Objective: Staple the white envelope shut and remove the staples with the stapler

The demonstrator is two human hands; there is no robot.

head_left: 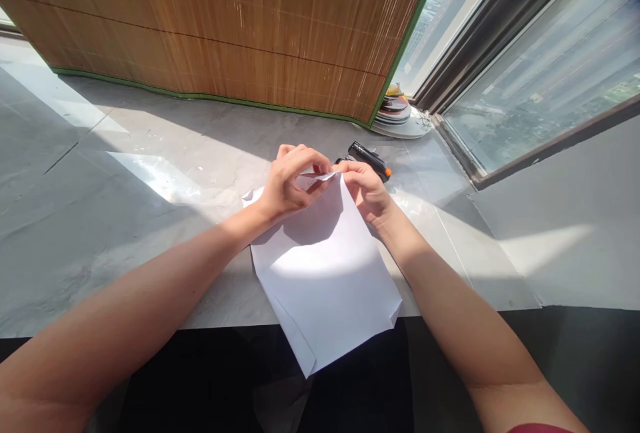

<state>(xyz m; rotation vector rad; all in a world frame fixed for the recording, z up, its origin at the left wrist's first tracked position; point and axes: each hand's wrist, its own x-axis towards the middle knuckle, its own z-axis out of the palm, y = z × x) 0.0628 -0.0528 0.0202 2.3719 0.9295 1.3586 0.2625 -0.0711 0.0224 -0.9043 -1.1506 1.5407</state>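
A white sheet of paper (327, 273) lies on the grey stone sill (125, 200), its near corner hanging over the front edge. My left hand (289, 181) is closed, pinching the paper's far edge, which is bent up. My right hand (364, 188) pinches the same far edge from the right, fingers curled. The two hands nearly touch at the fold. Just behind my right hand lies a black tool with an orange tip (370, 159), partly hidden by my fingers.
A bamboo blind (225, 26) with green trim leans along the back of the sill. A stack of plates (397, 115) sits in the far corner by the window frame (480, 40). The sill's front edge drops to a dark floor.
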